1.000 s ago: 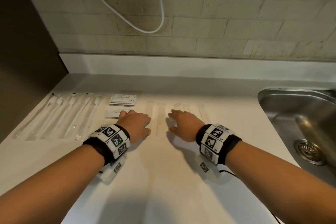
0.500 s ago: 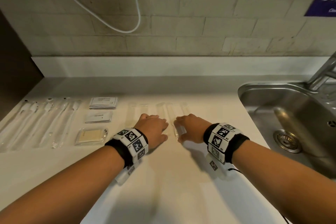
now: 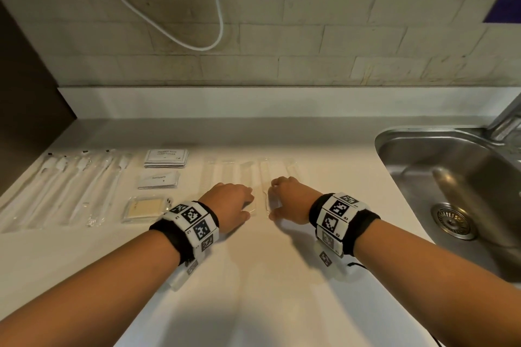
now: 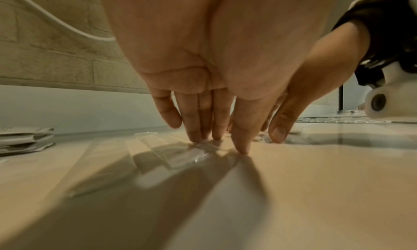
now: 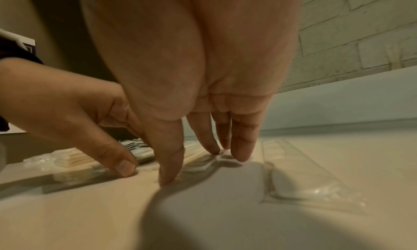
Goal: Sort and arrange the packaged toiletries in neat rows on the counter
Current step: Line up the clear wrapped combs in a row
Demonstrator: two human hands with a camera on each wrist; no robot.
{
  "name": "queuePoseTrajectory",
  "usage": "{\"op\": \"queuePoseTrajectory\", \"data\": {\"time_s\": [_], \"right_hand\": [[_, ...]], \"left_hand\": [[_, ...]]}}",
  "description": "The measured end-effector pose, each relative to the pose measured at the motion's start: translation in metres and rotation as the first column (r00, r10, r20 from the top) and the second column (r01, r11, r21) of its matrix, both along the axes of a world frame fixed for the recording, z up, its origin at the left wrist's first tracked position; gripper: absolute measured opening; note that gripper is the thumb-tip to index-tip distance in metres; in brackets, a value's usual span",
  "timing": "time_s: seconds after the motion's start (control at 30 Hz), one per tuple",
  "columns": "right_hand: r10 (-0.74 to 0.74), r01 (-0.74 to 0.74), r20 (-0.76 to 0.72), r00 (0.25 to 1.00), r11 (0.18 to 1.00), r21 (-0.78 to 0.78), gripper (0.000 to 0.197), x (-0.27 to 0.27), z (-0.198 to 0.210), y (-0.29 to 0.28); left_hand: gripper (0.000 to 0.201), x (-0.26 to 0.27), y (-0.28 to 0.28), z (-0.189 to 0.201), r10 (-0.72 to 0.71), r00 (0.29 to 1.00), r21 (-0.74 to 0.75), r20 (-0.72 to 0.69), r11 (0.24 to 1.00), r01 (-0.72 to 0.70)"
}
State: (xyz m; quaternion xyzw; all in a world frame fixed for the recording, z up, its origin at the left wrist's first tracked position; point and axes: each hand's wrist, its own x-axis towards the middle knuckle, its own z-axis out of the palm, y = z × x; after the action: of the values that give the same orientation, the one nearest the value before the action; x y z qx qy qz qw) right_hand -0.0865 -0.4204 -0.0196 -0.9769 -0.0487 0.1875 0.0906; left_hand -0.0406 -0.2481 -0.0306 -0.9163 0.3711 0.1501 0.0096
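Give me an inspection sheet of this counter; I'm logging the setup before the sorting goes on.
Surface: pale counter, dry as far as visible.
Job's things: wrapped toothbrushes in a row at left; shampoo sachets, toothpaste sachets and a wrapped soap in a column; clear long packets side by side in the middle.
Clutter: nothing seen.
Hands: left hand and right hand rest straight fingers on the near ends of the clear packets.
Cables: white cable loops on the wall.
Surroundings: brick wall; steel sink at right.
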Motion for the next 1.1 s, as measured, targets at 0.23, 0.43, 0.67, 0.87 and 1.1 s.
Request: {"op": "queuePoseTrajectory", "data": {"time_s": [0.23,0.43,0.67,0.87,1.1], "right_hand": [[0.065,-0.065,-0.020,0.998,0.997,-0.044,0.038,-0.004,0.003,-0.003],[0.085,-0.087,-0.029,0.996,0.994,-0.066,0.039,-0.002,0.004,-0.003],[0.070,-0.071,-0.021,0.997,0.997,-0.020,0.036,-0.001,0.001,-0.005],[-0.005,0.003,0.019,1.000,0.996,0.091,0.034,0.002,-0.003,-0.011],[-0.132,0.102,0.142,0.981,0.975,0.199,0.024,-0.006,0.015,-0.033]], "left_hand": [[0.033,0.001,-0.003,0.000,-0.010,1.000,-0.001,-0.017,1.000,0.010],[0.041,0.000,-0.004,0.001,0.005,0.999,-0.009,-0.036,1.000,-0.005],[0.047,-0.001,-0.003,0.001,0.026,0.998,-0.037,-0.054,0.999,-0.028],[0.049,0.001,-0.005,0.001,0.042,0.995,-0.080,-0.089,0.996,-0.049],[0.051,0.001,-0.015,0.002,0.044,0.996,-0.171,-0.079,0.984,-0.057]]}}
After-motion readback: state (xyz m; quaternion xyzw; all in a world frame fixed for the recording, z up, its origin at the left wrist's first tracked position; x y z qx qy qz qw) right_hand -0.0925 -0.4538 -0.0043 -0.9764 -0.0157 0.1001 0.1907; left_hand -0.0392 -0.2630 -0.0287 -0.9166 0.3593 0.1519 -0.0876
